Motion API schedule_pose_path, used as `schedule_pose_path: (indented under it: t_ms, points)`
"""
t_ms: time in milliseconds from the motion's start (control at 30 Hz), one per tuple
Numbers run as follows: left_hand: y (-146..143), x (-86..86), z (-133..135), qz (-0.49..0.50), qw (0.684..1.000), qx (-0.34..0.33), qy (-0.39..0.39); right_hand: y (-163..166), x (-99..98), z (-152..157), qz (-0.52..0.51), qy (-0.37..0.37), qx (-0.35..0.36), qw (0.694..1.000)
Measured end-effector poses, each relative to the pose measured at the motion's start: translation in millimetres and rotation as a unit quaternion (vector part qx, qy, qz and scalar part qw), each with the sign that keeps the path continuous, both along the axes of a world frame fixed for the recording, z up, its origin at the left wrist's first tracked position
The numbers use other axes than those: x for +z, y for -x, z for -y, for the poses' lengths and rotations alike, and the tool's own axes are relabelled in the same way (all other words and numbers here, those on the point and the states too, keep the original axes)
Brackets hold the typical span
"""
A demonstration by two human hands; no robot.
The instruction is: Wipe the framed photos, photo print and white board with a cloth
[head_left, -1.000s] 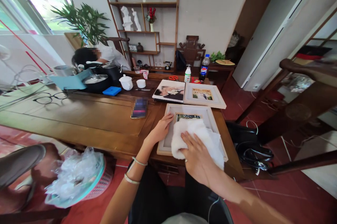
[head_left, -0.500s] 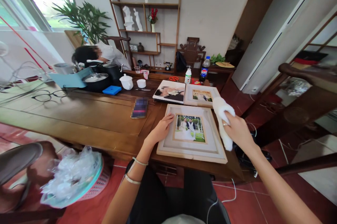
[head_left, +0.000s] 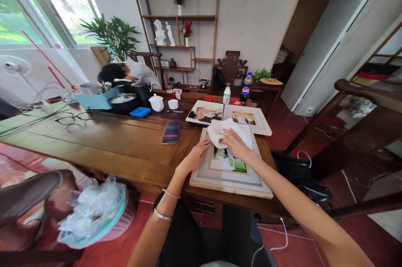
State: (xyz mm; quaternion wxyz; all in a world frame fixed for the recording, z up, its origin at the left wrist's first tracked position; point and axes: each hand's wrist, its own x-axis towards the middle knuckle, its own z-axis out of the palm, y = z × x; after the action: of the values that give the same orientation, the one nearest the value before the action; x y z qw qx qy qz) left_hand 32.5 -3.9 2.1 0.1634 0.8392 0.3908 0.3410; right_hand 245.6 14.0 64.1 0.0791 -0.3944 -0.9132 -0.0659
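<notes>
A wooden picture frame [head_left: 229, 178] with a photo of a couple lies flat at the near right of the table. My left hand [head_left: 194, 156] grips its left rim, fingers over the top. Bunched in my right hand [head_left: 235, 143], a white cloth [head_left: 216, 132] presses on the upper part of the frame and covers the top of the photo. Just behind sit a second picture frame [head_left: 262, 121] and a photo panel [head_left: 196, 110], its picture partly blurred out.
On the wooden table [head_left: 132, 133] are a phone [head_left: 171, 132], glasses [head_left: 73, 118], a blue box [head_left: 140, 111], a white lidded pot [head_left: 156, 103], a cup [head_left: 173, 104], and a Pepsi bottle [head_left: 246, 87]. A person [head_left: 141, 72] leans at the far side. A basket of plastic bags [head_left: 94, 212] stands lower left.
My right hand has carried the cloth leftward from the frame's right edge onto its upper part, over the photo. My left hand stays on the left rim. The view has shifted slightly.
</notes>
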Motion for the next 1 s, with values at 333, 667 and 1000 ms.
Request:
schedule_pose_path:
  t_ms: [333,667,1000]
  points:
    - [1,-8.0,-2,-0.002,1.000,0.009,-0.009,-92,10.7,36,0.047,-0.019,-0.133,0.990]
    - [1,-5.3,-1,-0.017,1.000,0.006,-0.001,-35,11.0,150,-0.020,0.089,-0.052,0.994]
    - [3,-2.0,0,-0.024,1.000,-0.008,0.003,-65,0.5,51,-0.060,-0.050,-0.183,0.980]
